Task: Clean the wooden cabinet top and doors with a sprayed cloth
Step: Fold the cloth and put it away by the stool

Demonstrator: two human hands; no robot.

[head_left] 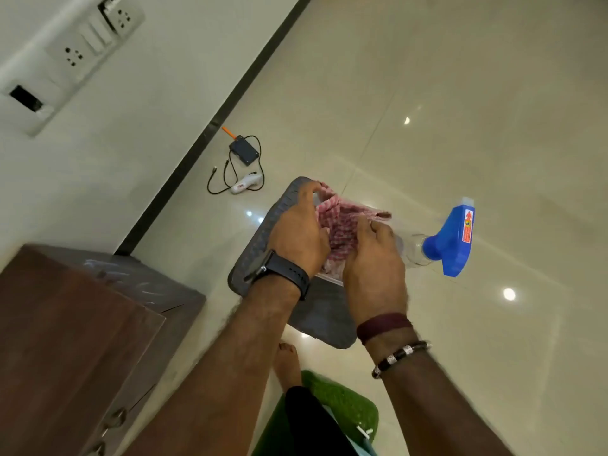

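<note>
Both hands, left (297, 238) and right (375, 258), grip the checked cloth (342, 225); the right also holds the spray bottle (441, 241).

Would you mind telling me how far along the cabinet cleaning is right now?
Still preparing. Both hands, left and right, bunch the red-and-white checked cloth; the right also holds the clear spray bottle with blue trigger head. The brown wooden cabinet is untouched, so top and doors remain.

Both hands (335, 245) hold cloth (342, 225) and spray bottle (441, 241).
</note>
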